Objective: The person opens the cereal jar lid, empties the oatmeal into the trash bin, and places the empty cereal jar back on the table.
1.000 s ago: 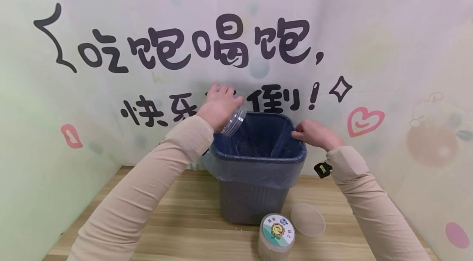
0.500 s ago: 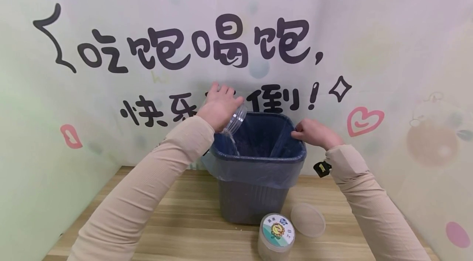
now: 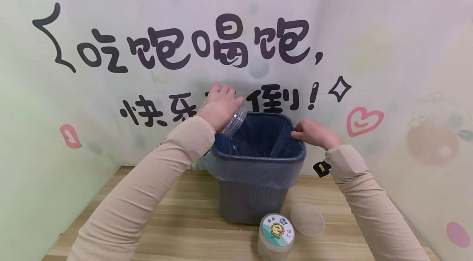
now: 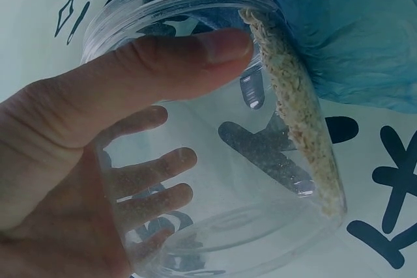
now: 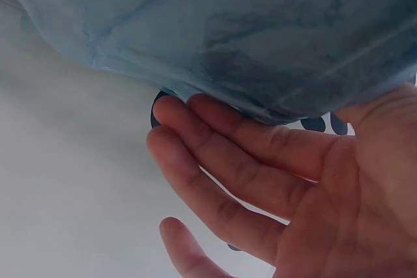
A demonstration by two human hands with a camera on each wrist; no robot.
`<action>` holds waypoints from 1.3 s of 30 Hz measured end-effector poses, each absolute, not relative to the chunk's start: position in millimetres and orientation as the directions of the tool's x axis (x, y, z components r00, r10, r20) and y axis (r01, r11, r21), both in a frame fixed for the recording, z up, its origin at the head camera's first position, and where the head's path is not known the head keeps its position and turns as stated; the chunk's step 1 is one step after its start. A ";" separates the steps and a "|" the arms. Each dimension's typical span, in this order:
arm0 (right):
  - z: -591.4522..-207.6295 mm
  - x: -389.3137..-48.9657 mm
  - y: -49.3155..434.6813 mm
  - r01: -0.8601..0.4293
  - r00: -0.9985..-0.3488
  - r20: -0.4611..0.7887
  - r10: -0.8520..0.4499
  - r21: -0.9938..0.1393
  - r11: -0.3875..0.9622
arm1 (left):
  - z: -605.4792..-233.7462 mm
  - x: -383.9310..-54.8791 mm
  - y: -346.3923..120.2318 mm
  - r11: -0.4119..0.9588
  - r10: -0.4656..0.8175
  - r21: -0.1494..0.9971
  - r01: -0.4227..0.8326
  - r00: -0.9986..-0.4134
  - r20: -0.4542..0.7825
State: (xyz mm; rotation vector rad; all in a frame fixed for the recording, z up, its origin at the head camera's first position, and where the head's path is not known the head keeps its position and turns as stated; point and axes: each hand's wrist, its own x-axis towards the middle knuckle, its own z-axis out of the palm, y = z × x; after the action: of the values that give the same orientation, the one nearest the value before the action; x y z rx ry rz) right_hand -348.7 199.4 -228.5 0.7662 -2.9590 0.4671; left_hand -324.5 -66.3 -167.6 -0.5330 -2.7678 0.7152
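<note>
Clear jar: found at the bin's 10 o'clock, tilted, its open mouth leaning over the opening of the bin. Pale flakes lie in a band along the jar's lower wall, reaching to the threaded neck. Left hand: holds the jar firmly, thumb across the near side, fingers spread along the far side. Right hand: at the bin's 2 o'clock, pinching the rim and its plastic liner; the wrist view shows the fingers lying close together against the outside, the little finger apart, and the thumb tip out of sight. Labelled tub: lidded, at the bin's 5 o'clock. Clear disc: at 4 o'clock, on the table.

Assessment: the step in hand appears to be emptying the jar. The mouth should be kept inboard of the rim and the base raised further, since the flakes appear to cling. Light shaking is advised, with the right hand steadying the bin and keeping the liner from slipping inward
</note>
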 end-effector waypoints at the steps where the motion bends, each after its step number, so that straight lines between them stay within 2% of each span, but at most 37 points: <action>1: -228.6 -348.7 199.5 -0.482 -0.876 0.123 -0.467 -0.277 0.831 | -167.5 -324.2 -66.2 0.815 0.402 -0.502 0.290 -0.906 0.130; 24: -228.4 -349.2 199.9 -0.491 -0.871 0.132 -0.473 -0.284 0.824 | -164.6 -318.8 -61.0 0.825 0.370 -0.489 0.283 -0.925 0.089; 39: -234.1 -352.2 207.4 -0.565 -0.825 0.178 -0.537 -0.308 0.766 | -163.6 -318.6 -61.5 0.826 0.375 -0.487 0.285 -0.922 0.097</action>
State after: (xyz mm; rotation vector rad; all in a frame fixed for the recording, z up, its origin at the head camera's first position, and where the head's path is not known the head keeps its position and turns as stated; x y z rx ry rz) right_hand -352.2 207.4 -234.1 0.8987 -2.8765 0.5402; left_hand -318.6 -61.5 -163.6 -0.5153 -2.8197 0.7076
